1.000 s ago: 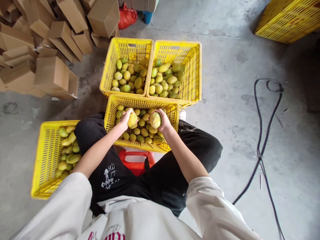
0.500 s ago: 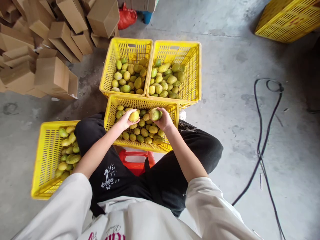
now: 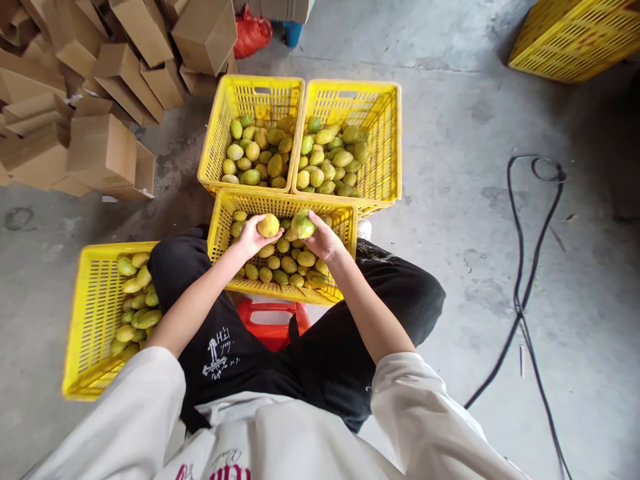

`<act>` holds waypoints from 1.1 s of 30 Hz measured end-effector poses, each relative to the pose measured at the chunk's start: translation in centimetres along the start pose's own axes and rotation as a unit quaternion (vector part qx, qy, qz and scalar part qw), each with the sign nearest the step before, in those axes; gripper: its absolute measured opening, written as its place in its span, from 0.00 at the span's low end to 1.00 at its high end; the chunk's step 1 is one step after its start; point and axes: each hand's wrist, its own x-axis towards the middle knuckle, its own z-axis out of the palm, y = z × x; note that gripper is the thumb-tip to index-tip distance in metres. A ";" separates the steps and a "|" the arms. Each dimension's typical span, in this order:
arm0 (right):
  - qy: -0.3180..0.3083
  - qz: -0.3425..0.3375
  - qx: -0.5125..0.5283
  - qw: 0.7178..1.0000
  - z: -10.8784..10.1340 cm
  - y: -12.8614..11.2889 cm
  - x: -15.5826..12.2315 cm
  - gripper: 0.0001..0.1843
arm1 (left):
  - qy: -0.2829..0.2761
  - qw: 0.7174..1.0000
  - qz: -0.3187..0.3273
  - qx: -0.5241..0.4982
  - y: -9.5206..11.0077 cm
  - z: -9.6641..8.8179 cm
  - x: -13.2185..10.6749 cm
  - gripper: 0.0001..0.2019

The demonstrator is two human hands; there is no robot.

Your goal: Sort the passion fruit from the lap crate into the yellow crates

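My left hand (image 3: 253, 235) is closed around a round yellow mango-like fruit (image 3: 269, 225), with its thumb along the top. Close beside it, my right hand (image 3: 325, 239) grips a greener mango-like fruit (image 3: 303, 224) between thumb and fingers. Both fruits are above a yellow plastic crate (image 3: 280, 291) between my knees. Inside that crate lie several more yellow-green fruits (image 3: 289, 264), partly hidden by my hands.
Two yellow crates (image 3: 251, 83) (image 3: 393, 143) of similar fruit stand just beyond. Another crate (image 3: 93, 300) is by my left knee, over a grey floor. Cardboard boxes (image 3: 103, 150) are heaped at upper left. A black cable (image 3: 517, 267) lies right; a red plastic stool (image 3: 273, 327) shows below.
The greener fruit has moved slightly left and up in my right hand and has been turned, showing a brighter green side. My left hand has barely moved, its fruit turned a little.
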 end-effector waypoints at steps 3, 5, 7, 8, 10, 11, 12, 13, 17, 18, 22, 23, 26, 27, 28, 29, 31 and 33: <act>0.004 -0.012 0.035 0.999 0.5 -0.3 -0.7 0.09 | -0.026 0.999 0.020 0.019 -0.2 -0.2 0.1 0.19; 0.018 -0.010 0.044 0.999 0.7 -0.5 -1.0 0.08 | -0.034 0.998 0.034 0.035 -0.3 -0.4 0.1 0.19; 0.039 -0.006 0.030 0.999 0.7 -0.4 -0.8 0.08 | -0.028 0.998 0.038 0.035 -0.2 -0.4 0.1 0.16; 0.053 -0.006 0.017 0.998 0.6 -0.3 -0.7 0.09 | -0.023 0.999 0.036 0.030 -0.2 -0.4 0.0 0.15; 0.079 -0.015 -0.009 0.997 0.3 0.1 -0.2 0.14 | -0.016 1.000 0.024 0.007 -0.1 -0.4 0.0 0.11; 0.086 -0.023 -0.021 0.996 0.0 0.3 0.1 0.17 | -0.016 1.000 0.015 -0.005 -0.1 -0.3 0.1 0.09; 0.089 -0.034 -0.031 0.995 -0.3 0.6 0.4 0.21 | -0.019 1.000 0.003 -0.016 0.0 -0.4 0.2 0.07; 0.087 -0.047 -0.043 0.994 -0.6 0.9 0.6 0.25 | -0.025 0.999 -0.008 -0.023 0.0 -0.4 0.3 0.08; 0.066 -0.103 -0.095 0.988 -1.6 1.5 1.5 0.39 | -0.040 0.999 -0.029 -0.013 -0.4 -0.7 0.9 0.13; 0.066 -0.111 -0.104 0.986 -1.8 1.4 1.7 0.41 | -0.041 0.999 -0.019 -0.009 -0.5 -0.8 1.0 0.11; -0.002 -0.093 -0.096 0.991 -2.2 0.6 2.3 0.36 | -0.077 0.995 0.061 -0.009 -0.9 -1.2 1.1 0.15; -0.033 -0.086 -0.092 0.992 -2.2 0.4 2.4 0.35 | -0.089 0.993 0.072 -0.003 -0.8 -1.4 1.1 0.17; -0.087 -0.089 -0.096 0.988 -2.3 0.5 2.2 0.38 | -0.104 0.992 0.069 0.021 -0.5 -1.6 1.1 0.16; -0.092 -0.093 -0.099 0.986 -2.4 0.7 2.1 0.39 | -0.102 0.993 0.061 0.022 -0.4 -1.6 1.2 0.13; -0.096 -0.093 -0.100 0.986 -2.4 0.9 2.0 0.40 | -0.099 0.994 0.050 0.019 -0.3 -1.6 1.2 0.09; -0.100 -0.091 -0.097 0.986 -2.3 1.2 2.0 0.40 | -0.096 0.994 0.040 0.012 -0.2 -1.5 1.2 0.05; -0.107 -0.082 -0.083 0.987 -2.3 1.7 1.9 0.43 | -0.093 0.995 0.019 -0.001 -0.3 -1.3 1.2 0.06; -0.103 -0.074 -0.075 0.989 -2.3 1.9 2.0 0.46 | -0.094 0.996 0.007 -0.002 -0.4 -1.0 1.1 0.09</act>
